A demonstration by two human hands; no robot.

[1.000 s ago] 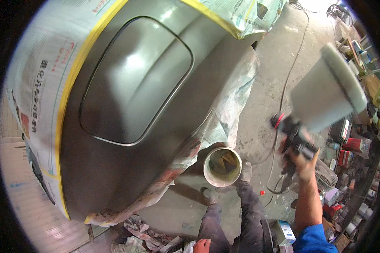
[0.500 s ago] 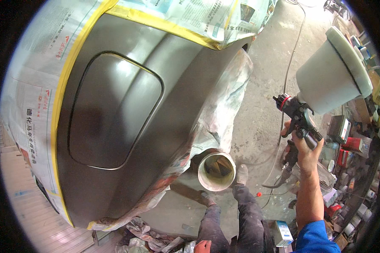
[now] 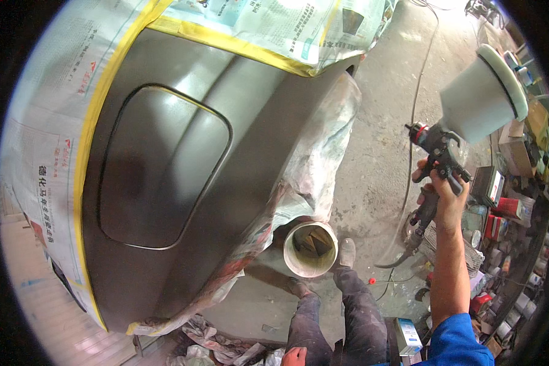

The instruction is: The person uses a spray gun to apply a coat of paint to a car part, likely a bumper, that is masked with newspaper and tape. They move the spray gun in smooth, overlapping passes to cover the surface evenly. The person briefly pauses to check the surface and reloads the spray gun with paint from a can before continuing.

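My right hand (image 3: pixel 444 186) is wrapped round the handle of a black spray gun (image 3: pixel 436 143). A large whitish paint cup (image 3: pixel 479 97) is tilted on top of the gun, and its nozzle points left toward the car panel. From the handle's lower end hangs a dark hose (image 3: pixel 402 259). At the lower edge my left hand (image 3: pixel 294 357) shows only as a small skin-coloured patch by my leg; its fingers cannot be made out. On the left is a dark grey car body panel (image 3: pixel 250 146) with a rounded fuel flap (image 3: pixel 165 165), apart from the gun.
Yellow tape (image 3: pixel 91 128) and newspaper (image 3: pixel 49 140) border the panel. Wrinkled plastic sheeting (image 3: pixel 323 146) hangs along its lower side. A bucket (image 3: pixel 291 266) stands before my feet. Cans and boxes (image 3: pixel 509 210) crowd the right side; a hose (image 3: pixel 416 91) crosses the concrete floor.
My right hand has raised the spray gun's handle slightly and shifted the gun and cup a little to the right. The hose end has swung left. The view has shifted slightly.
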